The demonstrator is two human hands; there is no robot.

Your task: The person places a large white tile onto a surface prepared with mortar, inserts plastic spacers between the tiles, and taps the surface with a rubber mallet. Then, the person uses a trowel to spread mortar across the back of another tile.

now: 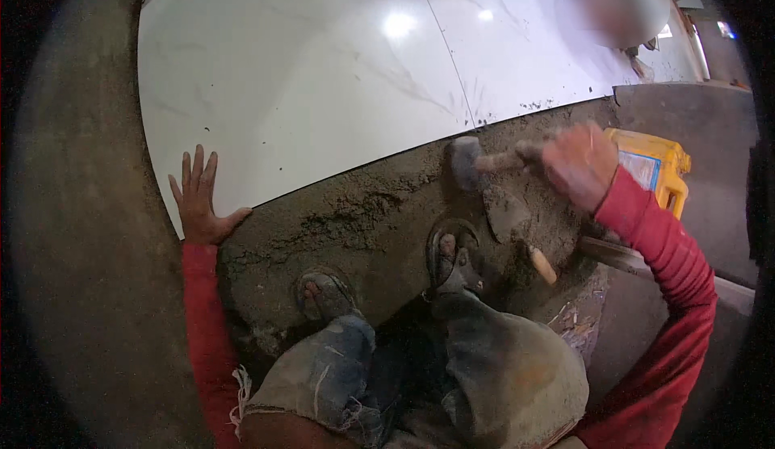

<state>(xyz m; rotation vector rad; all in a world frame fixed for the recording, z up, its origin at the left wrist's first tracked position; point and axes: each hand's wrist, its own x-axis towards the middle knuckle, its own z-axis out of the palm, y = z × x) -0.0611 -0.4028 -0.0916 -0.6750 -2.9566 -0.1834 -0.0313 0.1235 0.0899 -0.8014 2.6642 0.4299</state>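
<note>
My left hand (200, 195) lies with spread fingers on the near left corner of a large white marbled tile (307, 86). My right hand (580, 166) is closed on the wooden handle of a rubber mallet (467, 162), whose dark head is just below the tile's near edge, over rough grey mortar (355, 223). Under the mallet lies a trowel (506, 215) with a wooden handle pointing toward me. A yellow plastic jug (672, 182) with a label stands just right of my right hand and is partly hidden by it.
Another person (613, 5), blurred, is at the top right beside the tiles. A long straight bar (731, 291) lies at the right, partly behind my arm. Grey concrete floor (89, 207) is at the left. My sandalled feet stand on the mortar bed below the tile edge.
</note>
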